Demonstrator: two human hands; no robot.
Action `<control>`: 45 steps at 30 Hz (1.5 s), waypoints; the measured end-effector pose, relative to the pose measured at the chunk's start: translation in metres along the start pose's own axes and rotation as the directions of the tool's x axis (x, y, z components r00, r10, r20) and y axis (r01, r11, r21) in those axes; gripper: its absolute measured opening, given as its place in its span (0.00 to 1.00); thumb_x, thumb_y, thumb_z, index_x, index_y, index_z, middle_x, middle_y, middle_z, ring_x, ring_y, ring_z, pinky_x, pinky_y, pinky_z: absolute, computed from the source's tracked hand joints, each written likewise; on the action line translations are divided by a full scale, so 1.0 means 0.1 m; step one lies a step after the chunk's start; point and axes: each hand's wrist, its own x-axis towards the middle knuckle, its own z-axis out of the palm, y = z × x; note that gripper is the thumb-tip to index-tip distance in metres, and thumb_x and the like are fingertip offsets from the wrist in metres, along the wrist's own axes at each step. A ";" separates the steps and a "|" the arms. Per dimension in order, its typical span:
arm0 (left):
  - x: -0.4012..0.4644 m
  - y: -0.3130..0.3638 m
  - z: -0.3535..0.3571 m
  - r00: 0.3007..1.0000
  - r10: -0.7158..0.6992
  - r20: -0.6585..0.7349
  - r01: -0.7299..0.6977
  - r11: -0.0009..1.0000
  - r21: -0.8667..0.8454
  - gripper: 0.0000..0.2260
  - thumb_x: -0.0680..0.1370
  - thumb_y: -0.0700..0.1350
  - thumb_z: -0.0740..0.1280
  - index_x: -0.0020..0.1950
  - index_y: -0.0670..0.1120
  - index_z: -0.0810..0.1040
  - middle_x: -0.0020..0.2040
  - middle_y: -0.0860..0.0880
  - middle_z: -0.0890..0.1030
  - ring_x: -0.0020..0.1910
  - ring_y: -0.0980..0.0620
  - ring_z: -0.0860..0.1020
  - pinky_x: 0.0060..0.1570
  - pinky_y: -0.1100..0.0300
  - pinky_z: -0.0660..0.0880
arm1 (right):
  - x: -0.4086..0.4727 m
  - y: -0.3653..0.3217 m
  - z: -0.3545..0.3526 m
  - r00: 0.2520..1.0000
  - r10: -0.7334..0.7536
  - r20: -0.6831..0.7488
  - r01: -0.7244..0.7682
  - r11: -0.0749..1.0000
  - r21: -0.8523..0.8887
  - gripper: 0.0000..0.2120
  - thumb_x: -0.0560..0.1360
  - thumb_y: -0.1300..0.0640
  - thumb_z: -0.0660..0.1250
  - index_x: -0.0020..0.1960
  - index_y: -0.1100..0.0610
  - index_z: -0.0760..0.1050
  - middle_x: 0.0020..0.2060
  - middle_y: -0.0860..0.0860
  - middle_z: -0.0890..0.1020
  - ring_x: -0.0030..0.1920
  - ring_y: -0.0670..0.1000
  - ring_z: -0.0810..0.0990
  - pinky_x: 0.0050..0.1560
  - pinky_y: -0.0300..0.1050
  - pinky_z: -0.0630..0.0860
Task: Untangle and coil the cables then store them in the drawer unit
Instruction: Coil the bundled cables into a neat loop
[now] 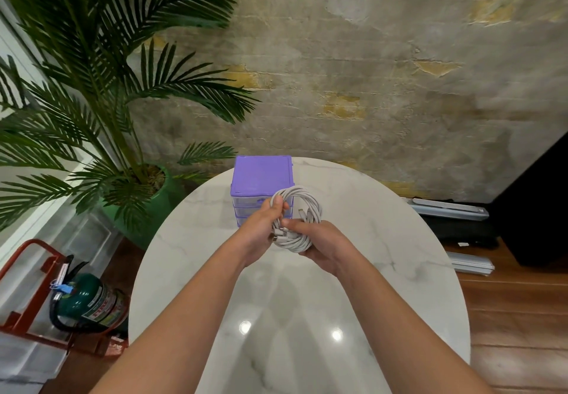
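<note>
A bundle of white cables (302, 206) is wound into a round coil and held above the table. My left hand (266, 224) grips the coil's left side, fingers wrapped over the strands. My right hand (316, 241) holds the coil's lower edge from underneath, thumb pressing on the cable ends and plugs. Just behind the coil stands the purple drawer unit (261, 175) with clear drawers; the coil and my left hand hide most of its front, and the drawers look closed.
The round white marble table (384, 240) carries the drawer unit at its far edge. A potted palm (92, 102) stands at the left. A green fire extinguisher in a red stand (89, 301) sits on the floor at the lower left. Dark equipment (461, 224) lies at the right.
</note>
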 end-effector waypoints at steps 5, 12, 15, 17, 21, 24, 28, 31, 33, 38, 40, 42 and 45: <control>-0.04 -0.02 0.01 1.000 0.013 0.008 -0.014 1.000 0.028 0.13 0.83 0.54 0.54 0.51 0.48 0.73 0.38 0.53 0.78 0.35 0.58 0.78 0.37 0.64 0.73 | 0.00 0.06 0.03 0.998 0.008 -0.059 -0.007 1.000 0.014 0.17 0.71 0.55 0.75 0.57 0.62 0.81 0.53 0.58 0.85 0.49 0.51 0.82 0.50 0.44 0.73; -0.09 0.03 -0.07 0.995 -0.098 -0.028 0.102 0.978 0.184 0.16 0.78 0.66 0.57 0.62 0.64 0.74 0.57 0.53 0.81 0.57 0.53 0.78 0.53 0.56 0.74 | -0.04 0.11 -0.01 0.997 0.014 0.074 -0.024 0.991 0.130 0.15 0.76 0.60 0.67 0.62 0.64 0.78 0.56 0.57 0.83 0.54 0.53 0.81 0.58 0.47 0.76; -0.11 0.04 -0.07 0.993 -0.111 -0.032 0.113 0.991 0.070 0.17 0.78 0.63 0.62 0.62 0.57 0.77 0.57 0.51 0.82 0.58 0.52 0.79 0.56 0.57 0.74 | -0.04 0.12 -0.04 1.000 0.026 0.007 -0.027 0.974 0.224 0.13 0.75 0.62 0.68 0.58 0.65 0.80 0.54 0.58 0.84 0.51 0.53 0.83 0.52 0.44 0.80; -0.16 0.04 -0.05 0.995 -0.098 0.000 0.098 0.995 -0.007 0.13 0.78 0.56 0.66 0.56 0.49 0.81 0.50 0.54 0.85 0.53 0.54 0.80 0.54 0.60 0.74 | -0.02 0.13 -0.06 0.996 0.059 -0.066 -0.034 0.945 0.324 0.07 0.75 0.63 0.68 0.52 0.62 0.81 0.48 0.56 0.85 0.45 0.50 0.83 0.43 0.41 0.80; -0.22 -0.05 -0.03 0.993 -0.038 0.108 0.036 0.999 0.021 0.15 0.78 0.46 0.68 0.66 0.51 0.77 0.61 0.52 0.82 0.62 0.55 0.78 0.62 0.59 0.71 | -0.02 0.14 -0.05 0.975 0.176 -0.134 -0.109 0.909 0.403 0.08 0.73 0.60 0.72 0.52 0.57 0.80 0.41 0.51 0.83 0.41 0.47 0.80 0.38 0.40 0.78; -0.23 -0.06 -0.01 0.993 0.005 0.115 -0.004 1.000 -0.004 0.19 0.78 0.44 0.68 0.69 0.54 0.73 0.63 0.52 0.80 0.63 0.56 0.77 0.63 0.59 0.71 | -0.07 0.16 -0.06 0.965 0.231 -0.123 -0.173 0.916 0.362 0.06 0.72 0.55 0.74 0.47 0.53 0.80 0.41 0.49 0.82 0.44 0.47 0.79 0.47 0.43 0.76; -0.23 -0.04 -0.02 0.995 0.020 0.101 -0.025 0.998 0.052 0.17 0.80 0.47 0.66 0.68 0.57 0.74 0.61 0.53 0.82 0.61 0.57 0.78 0.57 0.62 0.73 | -0.08 0.19 -0.11 0.978 0.179 -0.105 -0.145 0.952 0.270 0.09 0.70 0.51 0.75 0.49 0.51 0.82 0.46 0.49 0.83 0.49 0.48 0.80 0.51 0.46 0.78; -0.23 -0.02 -0.05 0.999 0.035 0.023 -0.035 0.999 0.036 0.13 0.80 0.50 0.65 0.64 0.57 0.77 0.58 0.52 0.83 0.58 0.55 0.79 0.54 0.62 0.73 | -0.10 0.18 -0.14 0.981 0.150 -0.123 -0.128 0.977 0.169 0.09 0.74 0.46 0.70 0.47 0.51 0.80 0.44 0.50 0.82 0.47 0.52 0.80 0.50 0.50 0.79; -0.20 -0.03 -0.07 0.999 0.031 -0.013 -0.031 1.000 -0.001 0.12 0.80 0.52 0.63 0.63 0.58 0.77 0.57 0.53 0.83 0.56 0.55 0.79 0.55 0.59 0.72 | -0.12 0.16 -0.16 0.981 0.147 -0.126 -0.133 0.985 0.110 0.13 0.74 0.43 0.68 0.51 0.52 0.79 0.44 0.51 0.81 0.46 0.53 0.79 0.50 0.52 0.80; -0.14 -0.06 -0.11 0.996 -0.007 -0.084 -0.009 0.982 -0.187 0.15 0.82 0.55 0.56 0.66 0.56 0.75 0.50 0.52 0.83 0.49 0.52 0.81 0.54 0.54 0.74 | -0.06 0.05 -0.12 0.886 -0.020 -0.462 -0.058 0.986 -0.154 0.32 0.71 0.35 0.65 0.69 0.51 0.68 0.64 0.52 0.73 0.62 0.55 0.73 0.61 0.57 0.74; -0.12 -0.06 -0.12 0.996 -0.004 -0.095 -0.018 0.973 -0.231 0.17 0.83 0.55 0.55 0.69 0.55 0.73 0.46 0.49 0.82 0.43 0.50 0.79 0.51 0.53 0.75 | -0.04 0.01 -0.11 0.771 -0.327 -0.547 0.123 0.918 -0.377 0.30 0.72 0.42 0.68 0.71 0.51 0.66 0.66 0.52 0.70 0.67 0.53 0.67 0.68 0.52 0.66; -0.13 -0.05 -0.12 0.995 0.010 -0.095 -0.032 0.973 -0.227 0.17 0.83 0.54 0.55 0.69 0.52 0.73 0.43 0.46 0.80 0.37 0.49 0.76 0.45 0.54 0.75 | -0.07 -0.03 -0.11 0.698 -0.628 -0.344 0.303 0.695 -0.652 0.24 0.74 0.52 0.70 0.68 0.48 0.70 0.62 0.48 0.70 0.64 0.51 0.65 0.66 0.46 0.65; -0.14 -0.05 -0.13 0.994 0.002 -0.110 -0.018 0.990 -0.140 0.16 0.84 0.53 0.55 0.67 0.52 0.74 0.39 0.46 0.82 0.33 0.49 0.75 0.38 0.58 0.74 | -0.10 -0.07 -0.09 0.741 -0.664 0.098 0.428 0.355 -0.831 0.23 0.71 0.59 0.71 0.64 0.43 0.74 0.58 0.44 0.73 0.59 0.49 0.65 0.63 0.42 0.67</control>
